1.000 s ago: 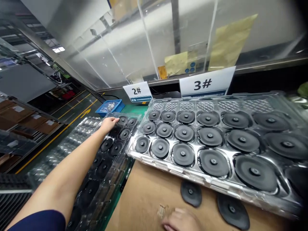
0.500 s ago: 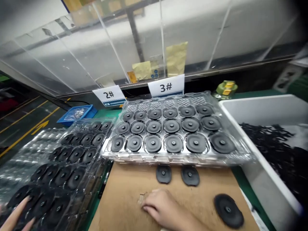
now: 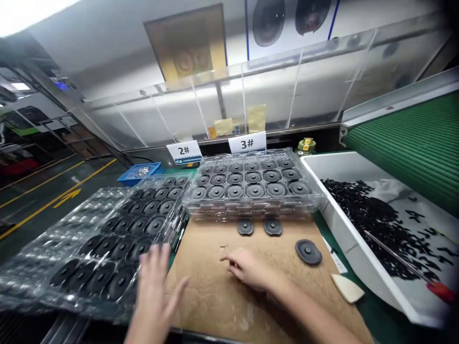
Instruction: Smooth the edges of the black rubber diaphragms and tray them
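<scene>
My left hand [image 3: 155, 284] is open, its fingers spread and slightly blurred. It hovers between the left clear tray [image 3: 107, 306] of black discs and the brown board. My right hand [image 3: 249, 268] rests low over the brown board [image 3: 210, 296], fingers curled together. Its fingertips are beside a few tiny pieces or marks [image 3: 224, 247], too small to name. Whatever those fingers hold, if anything, is hidden. Two black discs [image 3: 245, 227] with raised centres lie along the board's far edge. Another black disc [image 3: 308, 252] lies on its right side.
Behind the board stands a stack of clear trays [image 3: 251, 208] with rows of black discs. On the right, a white bin [image 3: 362, 253] holds small black parts and a red-handled tool [image 3: 441, 290]. A blue box [image 3: 139, 173] stands back left. A pale wedge [image 3: 347, 288] lies by the board's edge.
The view has tilted up and drawn back. My left hand has moved right, from over the left tray's discs to near the board's left edge. My right hand stays low on the board.
</scene>
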Tool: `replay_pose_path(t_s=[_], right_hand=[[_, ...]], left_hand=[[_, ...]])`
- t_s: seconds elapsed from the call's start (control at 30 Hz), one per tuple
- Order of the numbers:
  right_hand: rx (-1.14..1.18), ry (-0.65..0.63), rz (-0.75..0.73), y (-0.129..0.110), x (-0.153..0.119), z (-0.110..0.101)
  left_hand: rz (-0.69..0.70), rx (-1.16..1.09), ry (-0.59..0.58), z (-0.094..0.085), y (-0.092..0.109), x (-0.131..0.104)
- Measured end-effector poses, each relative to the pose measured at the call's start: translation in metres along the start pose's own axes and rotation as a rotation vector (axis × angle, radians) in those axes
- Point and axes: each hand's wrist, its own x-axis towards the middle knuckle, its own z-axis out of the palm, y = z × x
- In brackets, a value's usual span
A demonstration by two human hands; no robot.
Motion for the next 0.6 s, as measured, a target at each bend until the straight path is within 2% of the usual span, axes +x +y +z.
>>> replay_pose_path(t_s=[0.03,0.13,0.2,0.27,0.33,0.43,0.5,0.6], right_hand=[[0.005,0.033,0.005,-0.011,-0.016,-0.006],[0.008,0.154,0.077,-0.036,-0.075,-0.029],[-0.032,0.292,0.17,-0.041,-0.117,-0.043],[-0.125,0.483,0.267,-0.038,-0.157,-0.052],[-0.252,0.694,0.367,-0.032,-0.192,-0.055],[-0.428,0.941,0.544,-0.022,-0.226,-0.048],[-0.527,1.036,0.641,-0.016,-0.235,-0.041],[-0.607,1.051,0.652,-0.011,-0.234,-0.034]], left_hand=[[0.051,-0.031,-0.122,0.006,0.017,-0.001],[0.151,-0.116,-0.688,0.014,0.064,-0.003],[0.167,-0.113,-0.883,0.01,0.082,-0.004],[0.123,0.0,-0.907,0.006,0.087,-0.003],[0.051,0.167,-0.864,0.007,0.082,0.003],[-0.008,0.323,-0.802,0.021,0.071,0.013],[0.0,0.348,-0.802,0.037,0.067,0.017],[-0.013,0.344,-0.879,0.062,0.064,0.015]])
